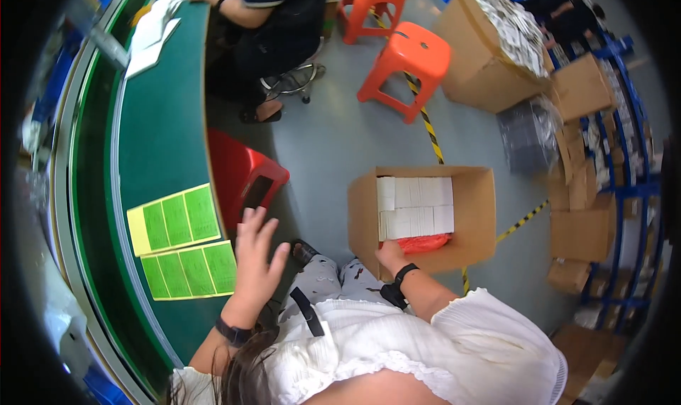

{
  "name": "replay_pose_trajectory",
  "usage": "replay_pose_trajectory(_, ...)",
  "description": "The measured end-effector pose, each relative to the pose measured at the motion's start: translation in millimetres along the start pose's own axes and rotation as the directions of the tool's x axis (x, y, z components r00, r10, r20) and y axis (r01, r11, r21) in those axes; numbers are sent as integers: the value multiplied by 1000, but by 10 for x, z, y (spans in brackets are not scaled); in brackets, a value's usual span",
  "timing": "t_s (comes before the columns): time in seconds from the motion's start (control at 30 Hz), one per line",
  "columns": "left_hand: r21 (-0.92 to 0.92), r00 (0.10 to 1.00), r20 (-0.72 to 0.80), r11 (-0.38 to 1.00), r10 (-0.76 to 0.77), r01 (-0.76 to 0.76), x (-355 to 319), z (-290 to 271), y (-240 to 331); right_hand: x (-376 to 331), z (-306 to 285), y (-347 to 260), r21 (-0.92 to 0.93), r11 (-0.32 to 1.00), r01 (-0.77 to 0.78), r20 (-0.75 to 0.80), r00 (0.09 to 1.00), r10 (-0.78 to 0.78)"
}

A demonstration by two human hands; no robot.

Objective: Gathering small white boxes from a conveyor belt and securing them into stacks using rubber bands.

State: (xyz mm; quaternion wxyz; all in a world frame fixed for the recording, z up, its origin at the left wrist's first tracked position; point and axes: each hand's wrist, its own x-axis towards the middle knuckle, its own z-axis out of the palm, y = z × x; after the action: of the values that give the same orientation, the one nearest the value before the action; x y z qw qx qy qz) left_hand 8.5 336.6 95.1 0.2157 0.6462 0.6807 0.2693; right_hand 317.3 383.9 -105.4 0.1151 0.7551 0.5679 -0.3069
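My left hand (257, 259) is raised with its fingers spread, at the right edge of the green table (162, 135); it holds nothing. Beside it on the table lie two sheets of green labels (186, 272) with yellow backing. My right hand (391, 258) is at the near left corner of an open cardboard box (474, 224), its fingers curled down and partly hidden. What they grip, if anything, I cannot make out. Tightly packed rows of white cards or flat small boxes (415, 198) fill part of the box. Red plastic (425, 244) lies between them and the near wall, next to my right hand.
A red stool (245, 178) stands partly under the table. Two orange stools (411, 57) are farther ahead. Another person (266, 29) sits at the table's far end near white papers (149, 40). A large full carton (475, 57) and blue shelving (628, 213) stand at the right.
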Motion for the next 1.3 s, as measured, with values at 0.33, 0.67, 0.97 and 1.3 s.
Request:
replay_pose_trajectory(0.33,84,667,708,966,-231,245,16,2107,80,-248,560,485,-61,972,228,323,926,-197)
replay_pose_trajectory(0.67,-312,492,654,387,-575,867,516,3835,-215,-133,398,672,195,940,279,314,890,-330)
replay_pose_trajectory(0.97,-157,387,913,768,-126,621,-221,3979,-70,-494,456,1556,159,941,299,232,915,-330)
replay_pose_trajectory(1.3,416,-432,902,301,-12,858,-67,3663,812,-1043,660,2258,-166,961,222,235,955,-180)
